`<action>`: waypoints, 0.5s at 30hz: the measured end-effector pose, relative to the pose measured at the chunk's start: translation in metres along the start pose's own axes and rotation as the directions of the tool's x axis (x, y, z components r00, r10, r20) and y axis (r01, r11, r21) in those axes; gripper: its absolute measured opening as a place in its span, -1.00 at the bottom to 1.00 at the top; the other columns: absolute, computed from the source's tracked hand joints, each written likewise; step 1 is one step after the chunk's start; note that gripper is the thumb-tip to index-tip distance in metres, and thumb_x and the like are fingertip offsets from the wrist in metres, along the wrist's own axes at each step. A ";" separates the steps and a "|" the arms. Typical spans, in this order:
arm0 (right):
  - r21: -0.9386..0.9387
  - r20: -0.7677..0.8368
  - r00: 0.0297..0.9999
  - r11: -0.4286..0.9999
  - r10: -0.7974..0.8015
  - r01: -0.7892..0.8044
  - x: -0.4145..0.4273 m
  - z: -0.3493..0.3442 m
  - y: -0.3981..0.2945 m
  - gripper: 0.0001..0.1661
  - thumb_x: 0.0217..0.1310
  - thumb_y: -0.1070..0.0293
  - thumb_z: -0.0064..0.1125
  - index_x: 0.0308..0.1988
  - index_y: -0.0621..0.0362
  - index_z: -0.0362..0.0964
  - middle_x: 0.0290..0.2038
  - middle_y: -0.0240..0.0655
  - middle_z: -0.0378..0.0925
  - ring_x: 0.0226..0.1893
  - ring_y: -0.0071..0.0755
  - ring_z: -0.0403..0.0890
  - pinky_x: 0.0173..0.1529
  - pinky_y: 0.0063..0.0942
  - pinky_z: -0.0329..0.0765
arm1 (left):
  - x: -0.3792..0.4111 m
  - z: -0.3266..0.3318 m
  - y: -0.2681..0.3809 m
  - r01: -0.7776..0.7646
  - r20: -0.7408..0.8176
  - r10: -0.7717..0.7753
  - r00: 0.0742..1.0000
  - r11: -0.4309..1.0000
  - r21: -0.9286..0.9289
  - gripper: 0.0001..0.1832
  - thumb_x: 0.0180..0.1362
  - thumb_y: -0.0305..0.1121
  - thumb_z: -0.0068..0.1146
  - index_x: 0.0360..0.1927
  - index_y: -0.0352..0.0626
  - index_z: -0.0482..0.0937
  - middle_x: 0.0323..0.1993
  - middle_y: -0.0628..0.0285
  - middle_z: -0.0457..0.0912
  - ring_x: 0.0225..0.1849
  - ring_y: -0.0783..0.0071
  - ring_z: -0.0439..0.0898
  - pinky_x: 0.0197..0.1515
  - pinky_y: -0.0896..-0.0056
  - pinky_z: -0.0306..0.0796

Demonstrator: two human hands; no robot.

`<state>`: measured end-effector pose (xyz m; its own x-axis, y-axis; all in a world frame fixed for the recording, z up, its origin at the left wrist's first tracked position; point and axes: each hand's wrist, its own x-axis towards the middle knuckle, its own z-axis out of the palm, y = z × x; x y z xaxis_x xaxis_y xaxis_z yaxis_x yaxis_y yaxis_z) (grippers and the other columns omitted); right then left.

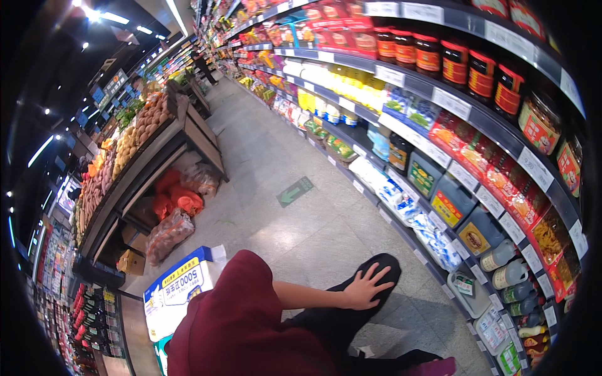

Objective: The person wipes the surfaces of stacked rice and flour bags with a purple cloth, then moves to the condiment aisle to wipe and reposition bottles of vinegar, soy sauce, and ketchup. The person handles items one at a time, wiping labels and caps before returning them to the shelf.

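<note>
My left hand (368, 287) lies palm down, fingers spread, on the knee of dark trousers (329, 324); it holds nothing. Its bare forearm comes out of a maroon sleeve (247, 282). My right hand is out of view. At the lower right edge of my body is a purplish-pink item (435, 367), perhaps a shoe. Left of the sleeve stands a white, blue and yellow package of toilet paper (176, 286), partly hidden by the maroon top, with a teal package (162, 352) below it. Before me, the grey tiled floor (282, 141) bears a green arrow sign (295, 191).
On the right, long shelves (418, 89) hold sauce jars (454, 61), bottles, jugs and bagged goods. On the left stands a produce stand (155, 136) with potatoes and vegetables, with red bags (178, 197) and a mesh sack (169, 235) beneath. A person (204, 66) stands far up the aisle.
</note>
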<state>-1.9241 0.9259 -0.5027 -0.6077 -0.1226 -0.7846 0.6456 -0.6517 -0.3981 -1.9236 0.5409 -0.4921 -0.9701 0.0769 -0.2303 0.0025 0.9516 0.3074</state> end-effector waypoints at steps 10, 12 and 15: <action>0.208 0.038 0.987 0.964 0.159 -0.163 0.057 -0.092 -0.023 -0.53 0.27 -0.09 -0.09 -0.06 0.05 0.34 -0.15 -0.17 0.49 -0.12 0.02 0.49 0.02 0.02 0.44 | 0.053 -0.022 0.019 0.143 0.163 -0.141 0.976 0.990 0.000 -0.33 0.11 -0.01 0.18 0.34 0.28 0.32 0.49 0.08 -0.04 0.45 -0.25 -0.04 0.25 -0.42 0.17; 0.241 0.027 0.991 0.962 0.128 -0.131 0.024 -0.088 -0.040 -0.45 0.27 -0.10 -0.08 0.02 0.10 0.37 -0.08 -0.12 0.54 -0.05 0.07 0.55 0.08 0.04 0.50 | 0.033 -0.019 0.010 0.198 0.202 -0.185 0.962 0.979 -0.048 -0.33 0.11 0.02 0.15 0.34 0.37 0.30 0.50 0.11 -0.05 0.44 -0.26 -0.03 0.26 -0.45 0.16; 0.251 -0.099 0.995 0.968 0.026 0.000 -0.062 -0.085 -0.068 -0.37 0.19 -0.14 -0.05 0.05 0.11 0.39 -0.01 -0.06 0.56 -0.01 0.10 0.57 0.18 0.10 0.46 | 0.016 -0.046 0.032 0.298 0.461 -0.248 0.852 0.954 -0.037 -0.41 0.11 0.01 0.12 0.26 0.28 0.44 0.36 0.01 0.28 0.34 -0.16 0.29 0.25 -0.16 0.32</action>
<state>-1.8905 1.0417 -0.4674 -0.5421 -0.0645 -0.8378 0.5091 -0.8185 -0.2664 -1.9499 0.5589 -0.4438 -0.7153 -0.0337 -0.6980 -0.2957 0.9196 0.2585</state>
